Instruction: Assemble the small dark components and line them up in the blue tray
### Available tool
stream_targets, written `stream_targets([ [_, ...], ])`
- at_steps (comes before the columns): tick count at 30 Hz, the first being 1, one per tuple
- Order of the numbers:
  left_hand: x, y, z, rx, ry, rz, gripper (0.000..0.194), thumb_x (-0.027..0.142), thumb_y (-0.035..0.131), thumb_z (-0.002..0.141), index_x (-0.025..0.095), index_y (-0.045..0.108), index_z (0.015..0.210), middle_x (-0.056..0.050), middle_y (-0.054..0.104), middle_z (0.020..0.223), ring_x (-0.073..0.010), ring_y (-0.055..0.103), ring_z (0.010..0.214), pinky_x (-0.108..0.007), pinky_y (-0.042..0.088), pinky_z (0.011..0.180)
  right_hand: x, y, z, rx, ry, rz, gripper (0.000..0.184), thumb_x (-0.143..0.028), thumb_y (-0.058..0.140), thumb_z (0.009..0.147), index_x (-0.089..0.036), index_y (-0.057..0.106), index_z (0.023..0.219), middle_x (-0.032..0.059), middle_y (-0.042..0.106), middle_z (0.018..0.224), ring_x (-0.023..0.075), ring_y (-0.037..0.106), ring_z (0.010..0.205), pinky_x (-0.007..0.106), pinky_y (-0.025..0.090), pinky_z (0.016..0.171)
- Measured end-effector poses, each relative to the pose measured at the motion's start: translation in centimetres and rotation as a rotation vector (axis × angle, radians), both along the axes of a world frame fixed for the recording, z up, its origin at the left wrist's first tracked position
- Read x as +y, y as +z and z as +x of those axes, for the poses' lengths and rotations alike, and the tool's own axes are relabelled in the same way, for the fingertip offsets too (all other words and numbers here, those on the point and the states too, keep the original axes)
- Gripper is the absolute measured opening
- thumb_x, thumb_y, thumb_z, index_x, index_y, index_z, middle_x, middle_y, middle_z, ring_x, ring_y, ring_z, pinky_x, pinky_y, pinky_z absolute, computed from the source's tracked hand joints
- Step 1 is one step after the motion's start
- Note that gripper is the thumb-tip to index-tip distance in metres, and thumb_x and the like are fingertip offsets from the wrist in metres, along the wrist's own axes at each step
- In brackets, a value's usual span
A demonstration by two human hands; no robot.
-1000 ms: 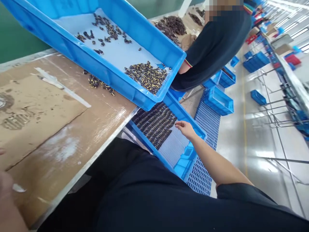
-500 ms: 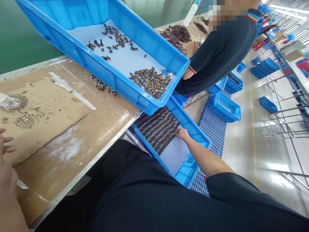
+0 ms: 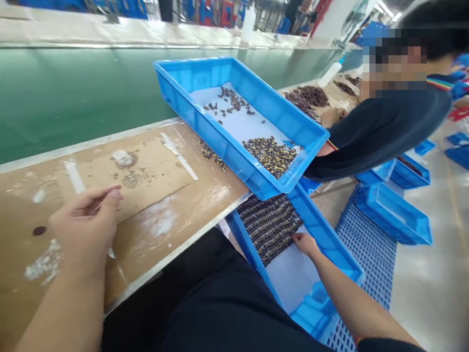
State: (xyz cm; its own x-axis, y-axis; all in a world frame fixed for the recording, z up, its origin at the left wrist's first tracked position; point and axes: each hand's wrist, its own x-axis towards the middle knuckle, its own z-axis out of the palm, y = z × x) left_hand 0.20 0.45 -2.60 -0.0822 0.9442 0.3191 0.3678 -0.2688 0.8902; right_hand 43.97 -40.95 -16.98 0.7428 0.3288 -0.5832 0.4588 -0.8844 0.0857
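Observation:
My left hand (image 3: pixel 88 215) hovers over the workbench with its fingers curled and thumb near the index fingertip. Whatever it may hold is too small to make out. Below it lies a sheet of brown cardboard (image 3: pixel 168 178) with a white lump (image 3: pixel 122 157) and dark smears. Down to the right, my right hand (image 3: pixel 306 243) is pinched at the end of the rows of small dark parts with yellow marks (image 3: pixel 269 225). These rows lie in a lower blue crate (image 3: pixel 330 239) on a pale ribbed liner (image 3: pixel 293 281). What its fingertips grip is hidden.
A large blue crate (image 3: pixel 223 134) holding loose dark-and-yellow parts (image 3: pixel 271 154) sits on the bench edge, overhanging the lower crate. More loose parts (image 3: pixel 212 155) lie beside it. A co-worker in a dark shirt (image 3: pixel 384 132) works at the right, near a brown pile (image 3: pixel 311 97).
The view has swung left and up, bringing my left hand fully into sight. Its fingers, apart before, are now drawn together. My right hand stays at the rows' edge.

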Motion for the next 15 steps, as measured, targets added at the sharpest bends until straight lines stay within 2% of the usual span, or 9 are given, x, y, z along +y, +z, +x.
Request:
stream_targets([
  [3,0.1,0.0,-0.5,0.019,-0.043,-0.021,0.027,0.035,0.079,0.080,0.022,0.084,0.102,-0.004,0.082,0.095,-0.0185,0.074,0.078,-0.030,0.060,0.075,1.6,2.5,-0.2,0.016,0.066,0.012,0.025,-0.025,0.062,0.094,-0.020,0.075,0.073,0.0140,0.078,0.084,0.0328,0.078,0.097,0.038,0.057,0.080],
  [5,0.5,-0.4,-1.0,0.069,-0.103,-0.055,0.025,0.037,0.077,0.082,0.022,0.084,0.101,-0.004,0.082,0.099,-0.0188,0.075,0.082,-0.029,0.060,0.077,3.5,4.7,-0.7,0.083,0.134,0.033,0.028,-0.031,0.069,0.087,-0.020,0.069,0.061,0.0138,0.075,0.073,0.0328,0.078,0.084,0.038,0.055,0.072],
  [8,0.9,-0.8,-1.3,0.171,-0.201,-0.038,0.026,0.041,0.071,0.088,0.022,0.083,0.101,-0.005,0.082,0.102,-0.0177,0.073,0.079,-0.028,0.058,0.074,8.2,9.0,-3.5,0.313,0.290,0.121,0.031,-0.041,0.071,0.088,-0.020,0.071,0.065,0.0085,0.074,0.070,0.0250,0.075,0.072,0.031,0.054,0.065],
  [10,0.6,-0.7,-1.0,0.248,-0.272,0.066,0.026,0.041,0.067,0.092,0.022,0.083,0.099,-0.005,0.081,0.095,-0.0166,0.069,0.072,-0.029,0.056,0.071,12.8,12.0,-6.8,0.548,0.454,0.308,0.032,-0.047,0.063,0.095,-0.021,0.077,0.084,0.0057,0.077,0.078,0.0215,0.074,0.074,0.029,0.055,0.065],
  [11,0.2,-0.4,-0.9,0.274,-0.320,0.133,0.025,0.040,0.066,0.093,0.021,0.082,0.098,-0.006,0.080,0.092,-0.0165,0.068,0.071,-0.029,0.055,0.071,15.5,13.4,-8.6,0.650,0.556,0.457,0.033,-0.048,0.060,0.098,-0.021,0.079,0.097,0.0055,0.078,0.084,0.0212,0.074,0.078,0.030,0.056,0.069],
  [12,-0.6,0.0,-0.9,0.293,-0.382,0.197,0.023,0.038,0.066,0.094,0.021,0.082,0.097,-0.006,0.080,0.090,-0.0168,0.069,0.072,-0.030,0.055,0.073,18.5,14.5,-10.3,0.644,0.636,0.630,0.034,-0.048,0.058,0.100,-0.022,0.078,0.105,0.0054,0.078,0.086,0.0209,0.073,0.078,0.031,0.057,0.074],
  [13,-1.8,0.6,-0.9,0.295,-0.451,0.248,0.021,0.036,0.067,0.095,0.022,0.081,0.098,-0.006,0.080,0.090,-0.0169,0.070,0.074,-0.029,0.055,0.075,21.5,15.4,-11.9,0.560,0.693,0.796,0.034,-0.046,0.057,0.101,-0.022,0.078,0.112,0.0057,0.078,0.087,0.0210,0.071,0.077,0.033,0.058,0.076],
  [15,-5.2,1.9,-1.7,0.244,-0.588,0.305,0.015,0.030,0.069,0.095,0.022,0.080,0.101,-0.006,0.080,0.094,-0.0168,0.072,0.082,-0.028,0.055,0.080,27.5,16.1,-14.1,0.222,0.746,1.078,0.033,-0.040,0.056,0.099,-0.022,0.078,0.116,0.0091,0.078,0.097,0.0232,0.071,0.083,0.038,0.058,0.085],
])
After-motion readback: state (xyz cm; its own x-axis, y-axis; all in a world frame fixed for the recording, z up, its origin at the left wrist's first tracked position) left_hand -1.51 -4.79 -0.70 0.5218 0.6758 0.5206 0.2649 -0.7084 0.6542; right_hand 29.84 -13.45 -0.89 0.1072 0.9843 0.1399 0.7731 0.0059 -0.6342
